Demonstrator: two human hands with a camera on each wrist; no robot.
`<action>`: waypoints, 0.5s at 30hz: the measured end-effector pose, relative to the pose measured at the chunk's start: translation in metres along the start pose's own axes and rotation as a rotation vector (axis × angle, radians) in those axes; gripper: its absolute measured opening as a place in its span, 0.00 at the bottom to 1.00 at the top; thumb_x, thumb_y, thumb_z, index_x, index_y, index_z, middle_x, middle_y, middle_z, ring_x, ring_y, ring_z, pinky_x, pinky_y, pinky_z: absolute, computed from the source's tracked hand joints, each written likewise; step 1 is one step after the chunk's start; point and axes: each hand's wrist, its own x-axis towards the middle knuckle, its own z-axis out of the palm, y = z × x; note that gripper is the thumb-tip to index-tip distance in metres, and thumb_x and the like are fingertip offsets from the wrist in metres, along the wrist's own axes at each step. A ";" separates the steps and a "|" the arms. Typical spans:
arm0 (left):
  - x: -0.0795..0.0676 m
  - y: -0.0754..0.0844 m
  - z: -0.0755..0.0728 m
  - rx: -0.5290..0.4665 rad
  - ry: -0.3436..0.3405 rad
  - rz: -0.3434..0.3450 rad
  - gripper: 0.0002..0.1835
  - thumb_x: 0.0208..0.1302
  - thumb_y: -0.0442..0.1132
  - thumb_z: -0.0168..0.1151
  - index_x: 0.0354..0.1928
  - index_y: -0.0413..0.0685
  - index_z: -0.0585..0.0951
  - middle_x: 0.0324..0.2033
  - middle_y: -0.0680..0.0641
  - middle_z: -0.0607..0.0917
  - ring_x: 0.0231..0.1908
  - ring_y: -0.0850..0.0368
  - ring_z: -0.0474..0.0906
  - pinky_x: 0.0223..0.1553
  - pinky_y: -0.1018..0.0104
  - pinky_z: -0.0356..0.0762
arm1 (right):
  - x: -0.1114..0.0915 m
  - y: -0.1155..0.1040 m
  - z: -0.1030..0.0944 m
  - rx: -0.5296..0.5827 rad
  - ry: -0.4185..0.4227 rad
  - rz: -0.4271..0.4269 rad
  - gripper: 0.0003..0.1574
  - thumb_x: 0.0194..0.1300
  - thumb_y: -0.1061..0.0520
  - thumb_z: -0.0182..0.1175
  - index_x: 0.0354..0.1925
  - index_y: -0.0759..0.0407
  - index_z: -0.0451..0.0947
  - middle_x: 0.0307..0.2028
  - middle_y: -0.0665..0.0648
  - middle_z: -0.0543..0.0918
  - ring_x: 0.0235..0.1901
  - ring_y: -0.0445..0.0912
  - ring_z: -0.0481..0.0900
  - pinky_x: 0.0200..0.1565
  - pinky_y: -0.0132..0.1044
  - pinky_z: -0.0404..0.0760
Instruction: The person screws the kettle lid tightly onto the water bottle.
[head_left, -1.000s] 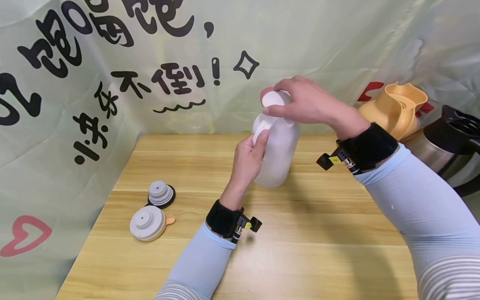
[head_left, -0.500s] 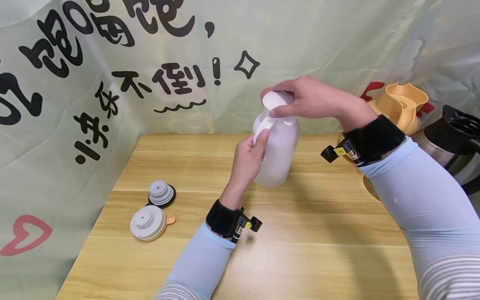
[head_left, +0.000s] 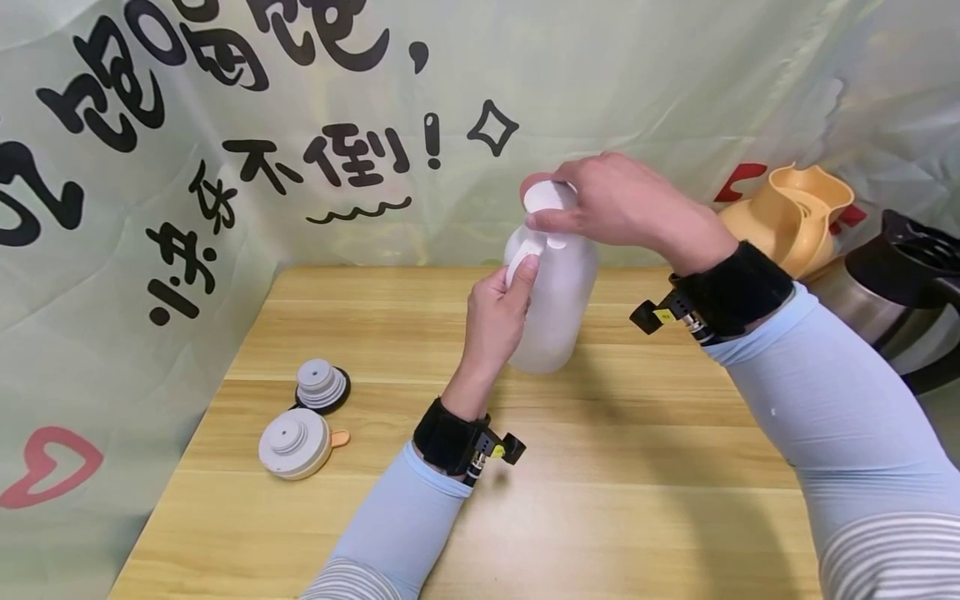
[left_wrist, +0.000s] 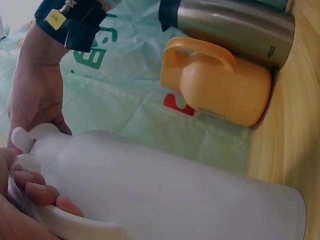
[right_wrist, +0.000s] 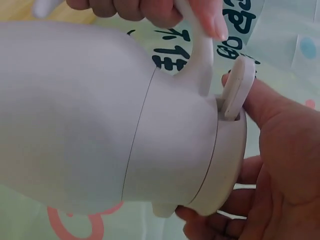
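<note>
White jug (head_left: 558,304), long axis near-upright on surface (head_left: 367,333); handle (head_left: 522,252), toward 8 o'clock, gripped by left hand (head_left: 495,315), fingers curled. Right hand (head_left: 621,202) holds lid (head_left: 547,197), 12 o'clock, between thumb and bent fingers.

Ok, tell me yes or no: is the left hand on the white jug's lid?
No, the left hand grips the handle of the white jug; the right hand holds its lid.
</note>
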 end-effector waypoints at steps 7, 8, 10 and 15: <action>-0.002 0.002 0.000 0.009 0.015 -0.019 0.30 0.65 0.65 0.54 0.17 0.48 0.71 0.14 0.49 0.71 0.21 0.56 0.68 0.23 0.64 0.64 | -0.001 -0.011 0.004 -0.057 0.045 0.106 0.42 0.59 0.22 0.50 0.42 0.58 0.74 0.34 0.57 0.78 0.34 0.54 0.74 0.34 0.46 0.71; -0.002 0.002 0.001 0.006 0.016 -0.021 0.30 0.65 0.65 0.54 0.17 0.48 0.71 0.14 0.49 0.71 0.21 0.56 0.68 0.23 0.64 0.64 | -0.001 -0.012 0.005 -0.057 0.058 0.120 0.42 0.59 0.22 0.50 0.40 0.58 0.74 0.33 0.57 0.77 0.33 0.55 0.74 0.33 0.46 0.71; -0.002 0.002 0.001 0.005 0.020 -0.025 0.30 0.65 0.65 0.54 0.17 0.47 0.71 0.14 0.49 0.71 0.21 0.56 0.68 0.23 0.64 0.64 | -0.002 -0.015 0.007 -0.052 0.080 0.144 0.43 0.59 0.21 0.49 0.37 0.60 0.74 0.31 0.59 0.77 0.31 0.55 0.74 0.32 0.45 0.71; -0.003 0.003 0.000 0.013 0.025 -0.023 0.31 0.65 0.65 0.54 0.16 0.47 0.71 0.14 0.49 0.71 0.21 0.54 0.68 0.22 0.64 0.62 | -0.003 -0.021 0.013 -0.036 0.136 0.176 0.40 0.61 0.24 0.49 0.34 0.60 0.74 0.28 0.59 0.76 0.28 0.55 0.73 0.29 0.45 0.70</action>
